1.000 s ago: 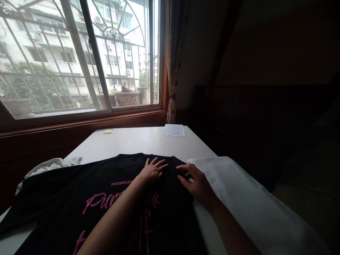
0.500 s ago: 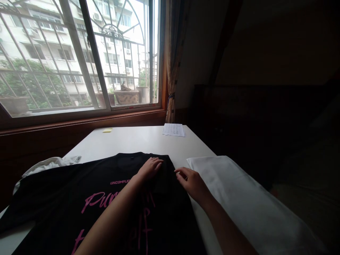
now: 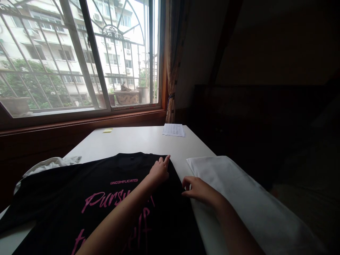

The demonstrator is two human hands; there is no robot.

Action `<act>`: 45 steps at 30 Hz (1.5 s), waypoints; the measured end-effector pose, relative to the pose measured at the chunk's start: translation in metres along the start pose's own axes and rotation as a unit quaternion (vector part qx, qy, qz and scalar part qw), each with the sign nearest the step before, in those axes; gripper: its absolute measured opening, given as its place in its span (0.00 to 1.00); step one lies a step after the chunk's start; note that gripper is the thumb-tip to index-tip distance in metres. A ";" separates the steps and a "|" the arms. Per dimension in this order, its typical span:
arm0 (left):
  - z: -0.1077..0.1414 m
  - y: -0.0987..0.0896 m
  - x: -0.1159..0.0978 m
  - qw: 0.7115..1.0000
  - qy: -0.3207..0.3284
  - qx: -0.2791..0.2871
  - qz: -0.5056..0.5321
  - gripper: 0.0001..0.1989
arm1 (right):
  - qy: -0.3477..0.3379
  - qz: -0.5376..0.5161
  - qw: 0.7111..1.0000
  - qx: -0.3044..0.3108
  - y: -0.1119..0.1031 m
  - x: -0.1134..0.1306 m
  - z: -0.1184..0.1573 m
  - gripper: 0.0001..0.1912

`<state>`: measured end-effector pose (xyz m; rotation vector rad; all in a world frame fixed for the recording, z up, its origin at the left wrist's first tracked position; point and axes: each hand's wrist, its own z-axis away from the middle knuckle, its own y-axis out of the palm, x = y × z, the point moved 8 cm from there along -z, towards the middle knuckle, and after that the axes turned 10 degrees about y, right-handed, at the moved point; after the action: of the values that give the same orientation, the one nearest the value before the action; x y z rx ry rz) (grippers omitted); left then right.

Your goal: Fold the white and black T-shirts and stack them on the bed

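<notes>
A black T-shirt [image 3: 63, 194] with pink lettering lies spread on the white table [image 3: 127, 140]. One sleeve reaches out at the left; the right side ends in a straight slanting edge with no sleeve sticking out. My left hand [image 3: 159, 170] rests on the shirt near its upper right corner, one finger stretched towards the edge and the others bent. Beside that right edge is my right hand [image 3: 199, 190], its thumb and index finger curved with a gap between them, fingertips at the cloth. My left forearm covers part of the lettering.
Folded white cloth [image 3: 233, 191] lies along the table's right side. A crumpled pale cloth [image 3: 53, 163] shows behind the left sleeve. Printed papers [image 3: 174, 130] and a yellow note [image 3: 107, 130] lie at the far edge, below the barred window [image 3: 117, 63] and a tied curtain [image 3: 172, 99].
My left hand has slid slightly right and nearer, towards the shirt's right edge. My right hand has moved down along that edge and a little to the right. The lettering is less covered.
</notes>
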<state>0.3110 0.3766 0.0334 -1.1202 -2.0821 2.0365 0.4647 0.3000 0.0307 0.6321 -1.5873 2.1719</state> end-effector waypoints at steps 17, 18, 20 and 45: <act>-0.024 -0.016 0.073 0.971 -0.077 0.003 0.228 0.37 | -0.028 -0.007 0.994 0.110 0.027 0.000 0.002 0.13; -0.027 -0.015 0.070 0.973 -0.072 0.000 0.220 0.38 | -0.034 -0.009 0.993 0.110 0.027 0.002 0.003 0.11; -0.036 -0.011 0.063 0.978 -0.063 -0.008 0.198 0.40 | -0.039 -0.012 0.993 0.113 0.028 0.005 0.003 0.09; -0.043 -0.009 0.016 0.974 0.143 -0.142 -0.101 0.22 | -0.065 0.021 0.997 0.036 0.020 0.005 0.001 0.05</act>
<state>0.3162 0.4226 0.0405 -1.1019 -2.2704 1.4270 0.4501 0.2933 0.0178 0.7831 -1.6063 2.2674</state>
